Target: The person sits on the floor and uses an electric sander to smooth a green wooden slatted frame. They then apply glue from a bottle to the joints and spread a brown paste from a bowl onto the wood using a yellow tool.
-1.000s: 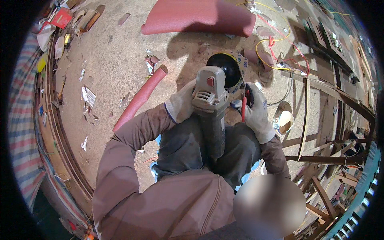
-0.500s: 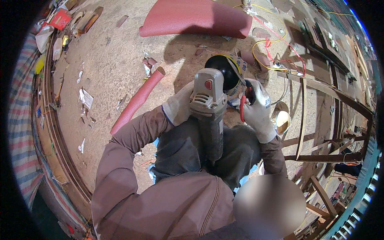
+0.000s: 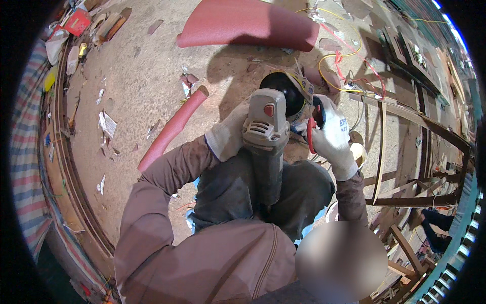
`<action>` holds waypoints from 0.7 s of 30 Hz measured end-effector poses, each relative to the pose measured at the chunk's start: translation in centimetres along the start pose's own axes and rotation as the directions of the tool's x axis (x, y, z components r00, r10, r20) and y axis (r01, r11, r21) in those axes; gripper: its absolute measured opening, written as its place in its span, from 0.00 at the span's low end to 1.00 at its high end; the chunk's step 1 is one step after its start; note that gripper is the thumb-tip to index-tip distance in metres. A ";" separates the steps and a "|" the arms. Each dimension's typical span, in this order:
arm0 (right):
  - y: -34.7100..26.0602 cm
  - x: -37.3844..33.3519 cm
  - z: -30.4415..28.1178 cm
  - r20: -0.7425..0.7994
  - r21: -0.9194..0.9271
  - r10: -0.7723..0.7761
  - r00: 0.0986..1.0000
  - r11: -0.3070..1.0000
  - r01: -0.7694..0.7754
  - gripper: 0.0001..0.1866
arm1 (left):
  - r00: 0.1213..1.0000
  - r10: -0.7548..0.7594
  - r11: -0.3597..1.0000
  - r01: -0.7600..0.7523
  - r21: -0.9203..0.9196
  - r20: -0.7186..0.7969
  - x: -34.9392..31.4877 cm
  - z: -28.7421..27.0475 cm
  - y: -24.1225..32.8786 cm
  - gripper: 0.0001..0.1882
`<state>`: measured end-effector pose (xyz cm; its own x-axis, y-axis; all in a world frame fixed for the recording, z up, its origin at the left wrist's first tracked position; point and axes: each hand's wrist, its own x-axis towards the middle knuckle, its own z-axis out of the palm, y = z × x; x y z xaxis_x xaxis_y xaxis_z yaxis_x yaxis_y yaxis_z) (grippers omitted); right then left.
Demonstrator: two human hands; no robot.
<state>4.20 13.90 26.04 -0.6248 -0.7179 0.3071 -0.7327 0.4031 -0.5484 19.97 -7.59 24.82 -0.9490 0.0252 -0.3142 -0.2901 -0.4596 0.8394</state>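
A grey angle grinder [image 3: 265,121] lies along my lap, its dark body between my knees. At its far end is a round black pad [image 3: 283,87], partly hidden by the grinder's head. My gloved left hand [image 3: 230,131] wraps round the left side of that head, fingertips out of sight behind it. Red-handled scissors [image 3: 311,136] are in my gloved right hand [image 3: 331,134], just right of the pad. Their blades are mostly hidden. A thin pale sheet with printed marks [image 3: 302,83] curls along the pad's right edge, beside the scissors and my right fingers.
A large red sheet [image 3: 248,25] lies curved on the floor ahead, with a narrow red strip [image 3: 174,126] to the left. Yellow cable [image 3: 329,76] and wooden frames [image 3: 420,119] occupy the right. Another person's dark-clothed leg [image 3: 436,225] shows lower right.
My right hand and the scissors have shifted slightly right. The printed sheet's edge now stands farther out from the pad. The other person's dark clothing shows more at lower right.
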 end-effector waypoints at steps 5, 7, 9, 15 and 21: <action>0.0 0.5 0.3 0.003 -0.063 -0.064 0.998 0.996 0.064 0.24 | 0.980 -0.184 0.942 0.156 -0.296 -0.070 0.4 0.0 0.8 0.25; 0.6 0.1 0.6 -0.034 -0.045 -0.059 0.998 0.997 0.058 0.23 | 0.965 -0.242 0.916 0.191 -0.353 -0.105 0.7 0.5 1.4 0.26; 0.8 -0.4 0.9 -0.055 0.000 -0.007 0.998 1.000 0.007 0.22 | 0.976 -0.159 0.958 0.117 -0.260 -0.150 1.0 0.8 1.2 0.24; -0.7 1.0 -2.1 0.211 -0.064 0.182 0.960 0.983 -0.173 0.23 | 0.965 0.187 0.973 -0.208 -0.103 -0.182 0.7 1.2 -0.3 0.19; -0.3 2.4 -1.9 0.186 -0.075 0.082 0.979 0.995 -0.069 0.22 | 0.953 0.131 0.939 -0.208 -0.274 -0.274 1.7 1.4 0.6 0.20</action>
<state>2.40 13.15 28.43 -0.6215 -0.7755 0.1114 -0.7062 0.4929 -0.5083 18.01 -6.57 25.40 -0.9083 -0.2794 -0.3114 -0.0418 -0.6800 0.7320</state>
